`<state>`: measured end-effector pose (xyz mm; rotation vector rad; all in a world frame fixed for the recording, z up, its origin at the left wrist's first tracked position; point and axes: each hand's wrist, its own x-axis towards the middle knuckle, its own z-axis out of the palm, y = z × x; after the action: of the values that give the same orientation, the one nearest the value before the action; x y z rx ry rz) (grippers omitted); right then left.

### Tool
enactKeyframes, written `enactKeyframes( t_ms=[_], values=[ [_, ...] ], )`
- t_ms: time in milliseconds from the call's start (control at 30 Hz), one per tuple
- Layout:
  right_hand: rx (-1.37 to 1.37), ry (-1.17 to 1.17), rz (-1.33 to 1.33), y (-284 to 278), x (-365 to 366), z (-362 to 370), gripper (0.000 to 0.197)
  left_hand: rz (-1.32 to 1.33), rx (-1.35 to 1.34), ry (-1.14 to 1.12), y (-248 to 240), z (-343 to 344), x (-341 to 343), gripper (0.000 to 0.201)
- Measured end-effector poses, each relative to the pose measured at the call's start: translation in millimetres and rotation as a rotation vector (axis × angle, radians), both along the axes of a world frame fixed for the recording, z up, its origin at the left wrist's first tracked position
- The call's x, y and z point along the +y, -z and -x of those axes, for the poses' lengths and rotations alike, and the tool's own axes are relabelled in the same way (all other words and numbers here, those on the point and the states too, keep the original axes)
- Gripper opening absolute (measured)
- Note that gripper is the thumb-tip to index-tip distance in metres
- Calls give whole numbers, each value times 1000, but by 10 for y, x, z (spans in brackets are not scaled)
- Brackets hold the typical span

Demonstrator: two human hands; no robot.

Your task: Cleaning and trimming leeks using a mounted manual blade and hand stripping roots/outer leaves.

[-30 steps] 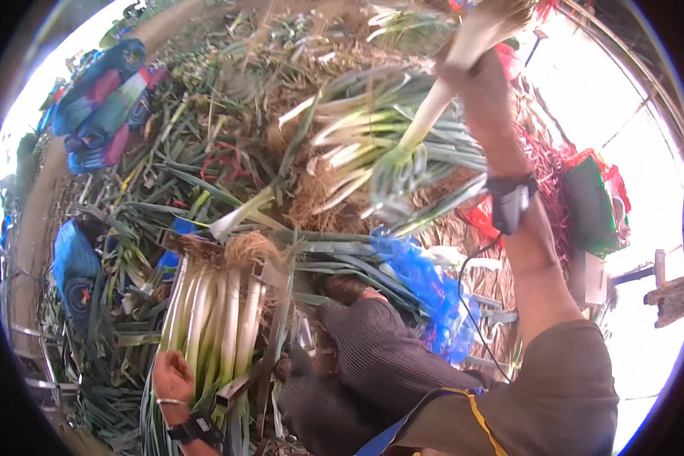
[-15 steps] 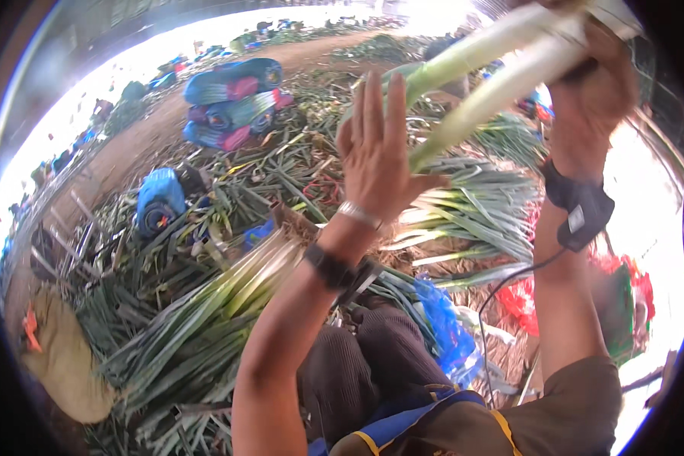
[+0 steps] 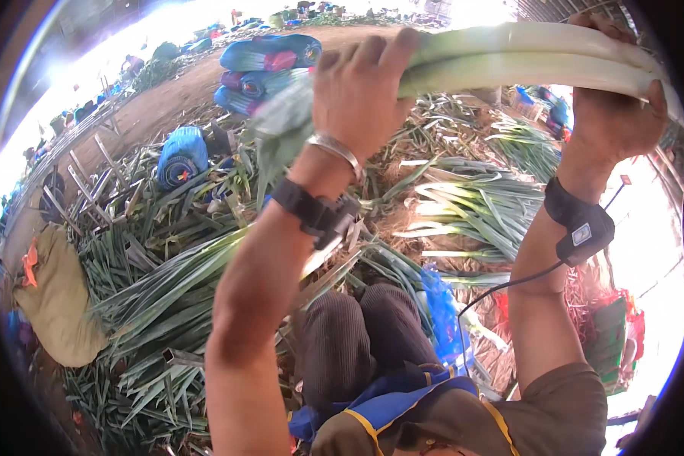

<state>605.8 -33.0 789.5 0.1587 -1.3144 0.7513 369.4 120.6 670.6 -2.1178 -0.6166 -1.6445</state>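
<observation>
Two thick leeks, white at the root end and green toward the leaves, are held up level in front of me. My left hand is closed round their green part, and the loose leaves hang blurred past it. At the white end, my right hand grips from below with fingers curled over the top. Below my hands, a pile of leeks lies with white stems to the left. Another big heap of leeks spreads to the left of my knees.
Rolled blue bundles are stacked beyond the heap, and a single blue roll lies nearer. A tan sack sits at far left. Blue plastic lies beside my knees, with red plastic at right. Loose leaves litter the ground.
My left hand has gone from open fingers beside the leeks to closed round their green part. The leeks have swung from slanting to nearly level, and my right hand has dropped slightly.
</observation>
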Motion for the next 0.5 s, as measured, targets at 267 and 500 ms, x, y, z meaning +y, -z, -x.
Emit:
enactKeyframes(
  t_ms=[267,500],
  values=[
    [183,-167,267,906,912,-37,56,-202,340,-627,-427,1049,34,44],
    [259,-593,601,2363,2425,259,41,-33,823,-985,-100,1988,-96,79]
  ],
)
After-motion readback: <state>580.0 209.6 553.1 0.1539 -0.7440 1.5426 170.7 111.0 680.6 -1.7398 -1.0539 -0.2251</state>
